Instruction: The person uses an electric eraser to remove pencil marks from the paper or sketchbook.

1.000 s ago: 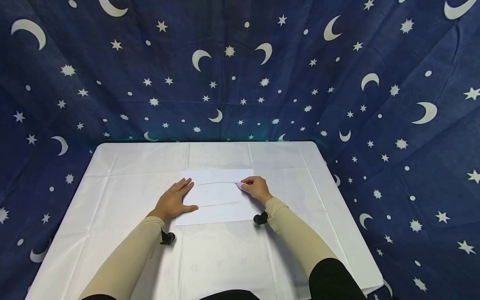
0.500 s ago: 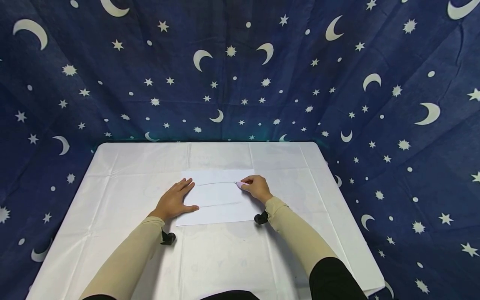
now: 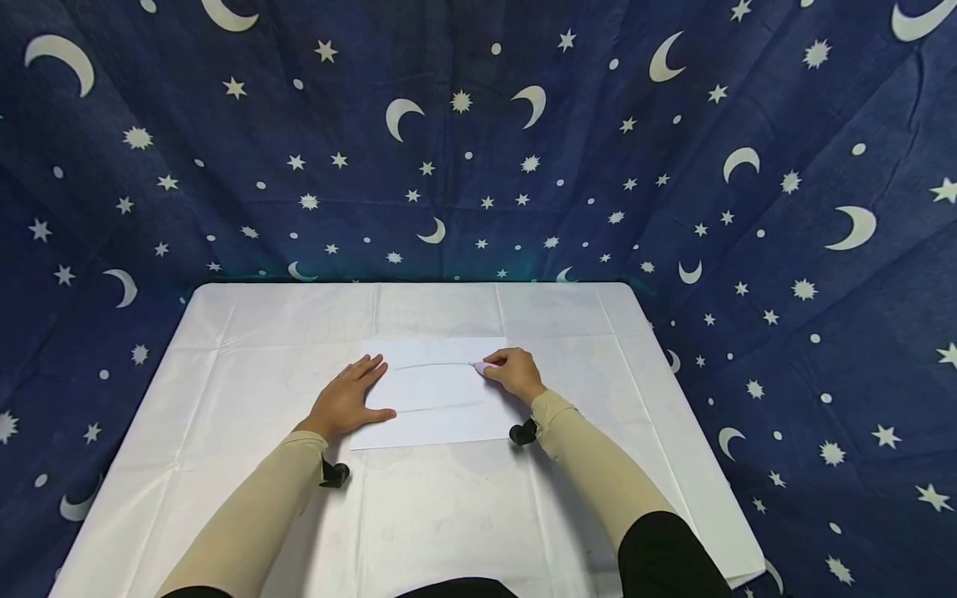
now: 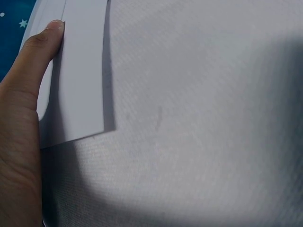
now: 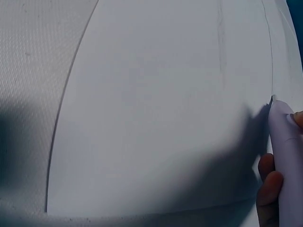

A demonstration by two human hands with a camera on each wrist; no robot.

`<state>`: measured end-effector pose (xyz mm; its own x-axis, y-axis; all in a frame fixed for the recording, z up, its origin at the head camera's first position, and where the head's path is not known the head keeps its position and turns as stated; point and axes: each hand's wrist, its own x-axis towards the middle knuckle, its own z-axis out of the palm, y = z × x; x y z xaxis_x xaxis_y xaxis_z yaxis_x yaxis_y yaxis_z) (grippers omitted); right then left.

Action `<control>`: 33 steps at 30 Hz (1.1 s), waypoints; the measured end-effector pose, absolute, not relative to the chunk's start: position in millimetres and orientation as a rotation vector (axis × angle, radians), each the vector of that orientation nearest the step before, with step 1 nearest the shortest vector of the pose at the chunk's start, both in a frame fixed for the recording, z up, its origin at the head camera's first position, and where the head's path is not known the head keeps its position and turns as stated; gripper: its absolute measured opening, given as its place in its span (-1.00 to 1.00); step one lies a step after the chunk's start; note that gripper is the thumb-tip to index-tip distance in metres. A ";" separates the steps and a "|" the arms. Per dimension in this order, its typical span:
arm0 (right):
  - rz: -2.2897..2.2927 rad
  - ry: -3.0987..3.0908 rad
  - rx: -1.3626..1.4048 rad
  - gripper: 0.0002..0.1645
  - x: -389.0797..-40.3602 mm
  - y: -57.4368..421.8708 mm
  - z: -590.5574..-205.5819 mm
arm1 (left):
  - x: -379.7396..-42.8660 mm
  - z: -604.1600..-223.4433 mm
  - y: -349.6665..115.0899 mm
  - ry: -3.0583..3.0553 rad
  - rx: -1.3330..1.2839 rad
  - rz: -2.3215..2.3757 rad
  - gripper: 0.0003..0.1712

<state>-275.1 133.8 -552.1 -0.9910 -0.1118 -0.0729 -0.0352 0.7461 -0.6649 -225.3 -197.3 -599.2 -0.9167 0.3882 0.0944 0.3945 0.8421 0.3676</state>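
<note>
Evidently pinching, with the right hand point(image 3: 513, 373), a lilac cutter-like tool point(image 5: 287, 153), set at the three-o'clock end of the upper line point(image 3: 434, 365), toward two o'clock on the white sheet point(image 3: 441, 428). Probably best to draw it smoothly toward three o'clock, pressing lightly, with the left hand point(image 3: 344, 402) spread at the sheet's nine-o'clock side as an anchor.

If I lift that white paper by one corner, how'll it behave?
The paper will likely flex, as its edge looks thin. It may gape or tear along the far line, which looks like a cut running to the lilac tool. The left hand on it would probably hold that side down.
</note>
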 end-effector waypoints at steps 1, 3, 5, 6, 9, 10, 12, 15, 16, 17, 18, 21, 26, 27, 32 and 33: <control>-1.074 2.834 -0.117 -0.80 -275.3 133.8 -551.9 | -225.6 -599.5 -197.6 -3.002 -0.636 -0.598 0.15; -1.074 2.834 -0.113 -0.80 -275.8 133.2 -552.3 | -226.0 -599.9 -197.9 -3.007 -0.638 -0.591 0.15; -1.074 2.832 -0.115 -0.80 -276.1 131.7 -553.3 | -226.0 -599.4 -197.9 -3.010 -0.641 -0.593 0.15; -1.075 2.830 -0.119 -0.80 -276.0 130.7 -553.4 | -226.0 -599.3 -197.8 -3.009 -0.641 -0.597 0.14; -1.088 2.823 -0.139 -0.79 -275.1 127.8 -553.5 | -225.6 -598.7 -197.6 -3.002 -0.643 -0.612 0.14; -1.092 2.822 -0.145 -0.79 -274.7 126.9 -553.3 | -225.5 -598.8 -197.6 -3.001 -0.643 -0.613 0.14; -1.098 2.817 -0.139 -0.79 -274.2 126.3 -552.6 | -225.4 -599.1 -197.8 -2.998 -0.648 -0.609 0.14; -1.091 2.816 -0.117 -0.79 -274.7 128.2 -552.3 | -225.8 -599.8 -198.0 -3.000 -0.653 -0.594 0.15; -1.086 2.815 -0.107 -0.79 -274.8 129.0 -551.8 | -225.9 -599.8 -198.0 -3.001 -0.650 -0.594 0.16; -1.082 2.815 -0.100 -0.79 -275.0 130.0 -551.2 | -225.9 -599.8 -198.1 -3.002 -0.649 -0.591 0.16; -1.077 2.817 -0.098 -0.78 -275.0 131.0 -550.6 | -226.0 -599.7 -198.0 -3.005 -0.646 -0.588 0.16; -1.062 2.819 -0.094 -0.77 -275.1 133.2 -548.3 | -225.7 -598.9 -197.8 -3.006 -0.642 -0.608 0.16; -1.063 2.808 -0.103 -0.78 -275.6 134.0 -547.4 | -225.6 -599.0 -197.7 -3.006 -0.641 -0.611 0.17; -1.066 2.807 -0.108 -0.78 -276.3 134.1 -548.1 | -225.7 -599.1 -197.8 -3.007 -0.641 -0.606 0.17; -1.058 2.824 -0.128 -0.81 -277.6 131.1 -549.6 | -226.1 -600.0 -197.8 -3.017 -0.638 -0.597 0.17; -1.052 2.824 -0.125 -0.81 -277.9 130.6 -549.5 | -226.2 -600.3 -198.1 -3.019 -0.638 -0.596 0.18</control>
